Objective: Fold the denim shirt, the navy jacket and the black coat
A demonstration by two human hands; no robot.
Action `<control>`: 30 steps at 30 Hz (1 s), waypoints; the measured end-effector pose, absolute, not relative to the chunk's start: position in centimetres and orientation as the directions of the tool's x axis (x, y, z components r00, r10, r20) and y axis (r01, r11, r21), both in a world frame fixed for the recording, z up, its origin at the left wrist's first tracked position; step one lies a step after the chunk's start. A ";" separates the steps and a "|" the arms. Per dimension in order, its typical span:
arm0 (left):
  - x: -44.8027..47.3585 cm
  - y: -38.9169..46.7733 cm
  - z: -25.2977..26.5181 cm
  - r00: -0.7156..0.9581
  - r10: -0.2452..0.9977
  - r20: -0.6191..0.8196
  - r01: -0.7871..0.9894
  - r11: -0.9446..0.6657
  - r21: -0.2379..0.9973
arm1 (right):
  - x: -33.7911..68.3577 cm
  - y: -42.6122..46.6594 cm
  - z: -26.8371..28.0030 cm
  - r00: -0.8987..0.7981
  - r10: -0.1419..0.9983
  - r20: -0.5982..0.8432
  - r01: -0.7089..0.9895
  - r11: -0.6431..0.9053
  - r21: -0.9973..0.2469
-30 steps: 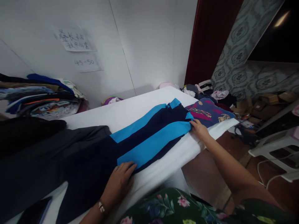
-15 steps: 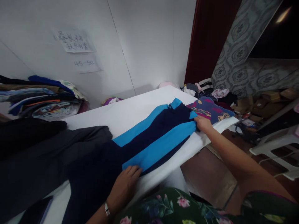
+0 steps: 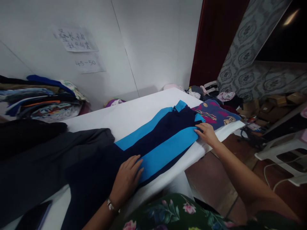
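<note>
A navy garment with bright blue panels [image 3: 165, 151] lies lengthwise across the white table [image 3: 141, 111], its two blue ends pointing to the far right. My left hand [image 3: 129, 174] rests on its near part with fingers spread over the edge of the blue panel. At the far end of that same panel, my right hand [image 3: 206, 132] touches the fabric near the table's front edge. Its fingers are partly bent, and whether they pinch the cloth I cannot tell. Dark grey clothing [image 3: 79, 150] lies to the left, against the garment's navy part.
Folded clothes [image 3: 43, 97] are stacked at the back left. A patterned purple-blue cloth [image 3: 213, 111] lies past the garment at the right, with a heap of clothes [image 3: 223, 95] behind. A dark flat device [image 3: 35, 215] is at lower left; a white stool [image 3: 285, 153] stands right.
My left hand has moved up and slightly left over the garment, fingers spreading. My right hand has shifted slightly toward me, its fingers now along the end of the blue panel, which lies flatter.
</note>
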State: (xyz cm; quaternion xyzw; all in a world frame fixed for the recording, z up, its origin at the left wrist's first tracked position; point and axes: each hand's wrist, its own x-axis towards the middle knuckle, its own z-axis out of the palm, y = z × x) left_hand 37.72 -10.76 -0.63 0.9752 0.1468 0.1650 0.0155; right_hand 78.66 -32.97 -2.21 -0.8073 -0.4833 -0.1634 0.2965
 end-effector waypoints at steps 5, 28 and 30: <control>38.1 -10.4 -2.7 0.905 0.335 0.261 0.345 -0.939 0.008 | 79.4 -30.5 -2.0 0.472 0.699 0.537 0.879 -0.415 -0.234; 37.7 -10.9 -3.3 0.884 0.416 0.214 0.394 -0.909 0.140 | 70.2 -26.8 -4.4 0.355 0.920 0.164 0.922 -0.315 -0.225; 37.6 -10.9 -3.4 0.883 0.419 0.214 0.395 -0.907 0.144 | 70.4 -26.8 -4.5 0.358 0.919 0.164 0.920 -0.317 -0.232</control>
